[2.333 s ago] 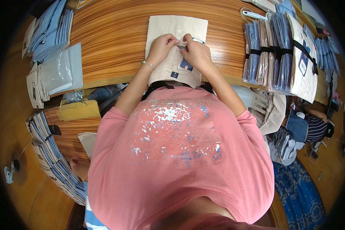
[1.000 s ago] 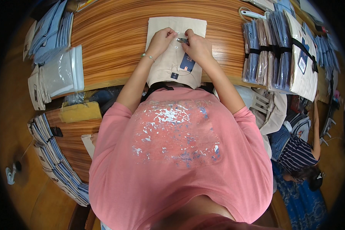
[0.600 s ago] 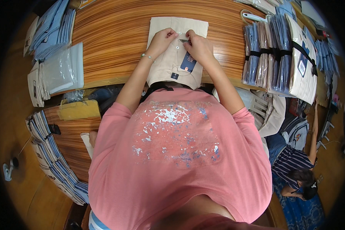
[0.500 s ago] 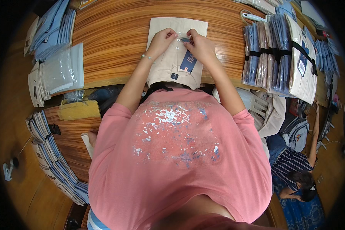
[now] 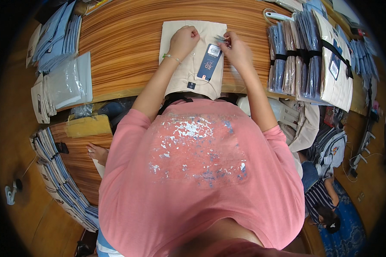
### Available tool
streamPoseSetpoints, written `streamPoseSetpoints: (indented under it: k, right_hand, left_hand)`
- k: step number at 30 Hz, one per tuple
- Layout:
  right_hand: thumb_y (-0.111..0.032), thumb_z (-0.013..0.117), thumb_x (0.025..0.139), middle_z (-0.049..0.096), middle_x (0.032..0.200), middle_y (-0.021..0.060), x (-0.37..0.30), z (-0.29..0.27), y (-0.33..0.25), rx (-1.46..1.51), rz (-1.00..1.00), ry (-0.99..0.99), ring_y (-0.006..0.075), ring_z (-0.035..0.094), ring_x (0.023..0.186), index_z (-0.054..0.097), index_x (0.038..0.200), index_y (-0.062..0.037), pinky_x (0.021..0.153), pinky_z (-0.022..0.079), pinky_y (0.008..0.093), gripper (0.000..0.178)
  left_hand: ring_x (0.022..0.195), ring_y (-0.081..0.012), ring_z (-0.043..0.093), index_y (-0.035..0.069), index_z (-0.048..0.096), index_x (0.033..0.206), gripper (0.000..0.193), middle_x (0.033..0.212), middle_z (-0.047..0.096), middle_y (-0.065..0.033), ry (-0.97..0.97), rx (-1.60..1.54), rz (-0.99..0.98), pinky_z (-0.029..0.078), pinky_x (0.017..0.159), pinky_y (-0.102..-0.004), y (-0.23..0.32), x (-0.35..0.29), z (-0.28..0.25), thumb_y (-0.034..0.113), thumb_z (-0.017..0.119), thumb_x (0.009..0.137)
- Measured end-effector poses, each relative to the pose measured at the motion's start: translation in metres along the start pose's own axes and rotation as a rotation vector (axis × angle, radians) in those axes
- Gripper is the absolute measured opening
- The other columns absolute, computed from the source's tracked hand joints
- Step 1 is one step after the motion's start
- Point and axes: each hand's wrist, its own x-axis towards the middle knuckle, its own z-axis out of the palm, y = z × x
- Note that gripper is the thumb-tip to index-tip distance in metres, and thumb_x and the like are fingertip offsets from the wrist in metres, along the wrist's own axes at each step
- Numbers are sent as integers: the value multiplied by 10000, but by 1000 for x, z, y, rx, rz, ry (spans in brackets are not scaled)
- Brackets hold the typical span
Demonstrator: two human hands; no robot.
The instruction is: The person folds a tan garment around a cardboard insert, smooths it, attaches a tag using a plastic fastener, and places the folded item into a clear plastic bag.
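Note:
A folded beige garment [image 5: 180, 77] with small buttons down its front lies on the wooden table before me. Its navy hang tag [image 5: 209, 62], with a pale label at the top, rests on the cloth by a loose cord. My left hand [image 5: 185, 42] is closed over the garment's far part, fingers curled in; whatever they pinch is hidden. At the far right edge of the garment, my right hand [image 5: 236, 50] grips what look like small thread snips [image 5: 221, 39], blades pointing left. A small dark square label [image 5: 191, 85] sits near the garment's near edge.
Strapped stacks of bagged garments [image 5: 296, 55] stand at the right table edge. Blue and beige bagged garments [image 5: 58, 38] and clear plastic bags [image 5: 64, 81] lie left. Another person's hand [image 5: 98, 153] shows at the lower left; a person in stripes [image 5: 319, 195] is lower right.
My right hand has moved right with the snips, off the button line. The hang tag now lies more exposed, and the garment has shifted slightly left. My left hand has curled in more.

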Motion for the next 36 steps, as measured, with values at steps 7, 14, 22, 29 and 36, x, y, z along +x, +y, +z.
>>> streamPoseSetpoints:
  k: [7, 14, 22, 29, 36]
  right_hand:
    - [-252, 629, 781, 653, 897, 137, 2, 8, -27, -50, -117, -77, 310, 632, 812, 583, 982, -53, 674, 488, 413, 286]
    - [-229, 595, 778, 656, 837, 159, 13, 20, -32, -115, -153, -109, 333, 637, 776, 530, 980, -40, 653, 495, 430, 284]
    - [-262, 606, 788, 664, 819, 139, 26, 33, -40, -166, -111, -147, 325, 640, 776, 495, 1085, -68, 659, 490, 420, 371]
    - [-271, 610, 795, 665, 834, 146, 29, 31, -29, -124, -107, -121, 333, 638, 803, 504, 1095, -60, 686, 490, 415, 382]
    - [-295, 676, 784, 643, 869, 185, 53, 2, 85, -41, -196, 433, 374, 608, 809, 600, 988, -18, 725, 472, 444, 352]
  left_hand:
    - [675, -104, 535, -22, 637, 861, 253, 747, 638, -56, -164, -352, -168, 437, 649, -242, -12, 7, -10, 227, 651, 824]
    - [715, -97, 529, -9, 631, 895, 234, 778, 630, -37, -202, -420, -191, 432, 681, -237, -26, 8, -7, 220, 624, 846]
    - [722, -79, 499, 13, 619, 901, 198, 792, 601, 4, -195, -571, -172, 417, 680, -218, -26, 6, -7, 207, 587, 875]
    - [707, -92, 506, 10, 612, 873, 197, 752, 589, -7, -144, -425, -176, 428, 672, -241, -23, -1, -14, 200, 560, 883]
    - [653, -85, 505, 25, 592, 845, 146, 709, 576, -2, -855, -484, -80, 424, 609, -240, -28, -80, -107, 163, 635, 825]
